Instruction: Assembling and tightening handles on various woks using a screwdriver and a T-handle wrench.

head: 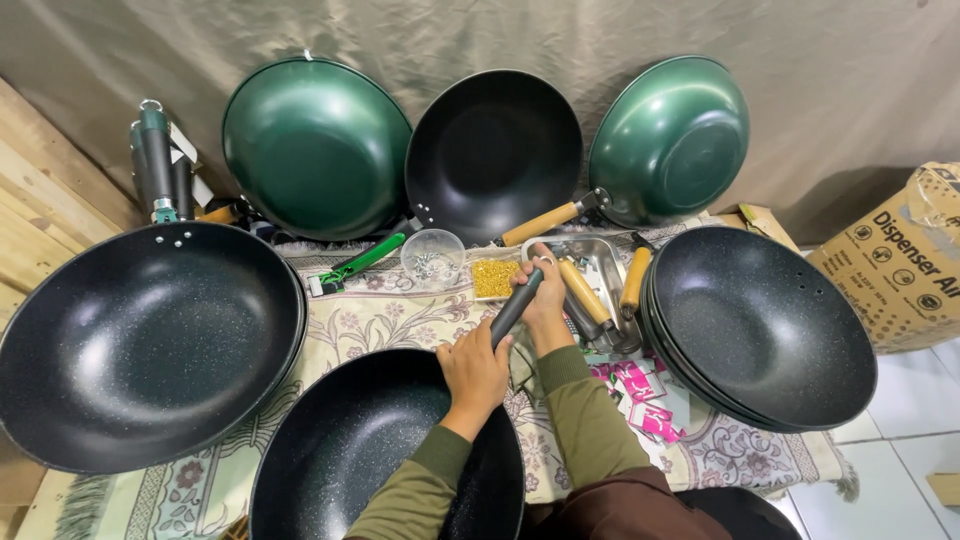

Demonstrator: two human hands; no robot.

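Note:
A black speckled wok (350, 460) lies on the patterned cloth right in front of me. My left hand (475, 375) rests at its far rim and grips the lower end of a dark straight handle (517, 303). My right hand (545, 300) holds the same handle near its upper end, where a small metal ring shows. The handle slants up to the right from the wok's rim. Whether it is fixed to the wok is hidden by my left hand.
A big black wok (150, 340) lies left and stacked black woks (760, 325) right. Two green woks (315, 145) (670, 135) and a black one (495, 150) lean behind. Between them lie a clear bowl of screws (432, 258), a metal tray with wooden handles (600, 262) and pink packets (640, 390). A cardboard box (900, 260) stands far right.

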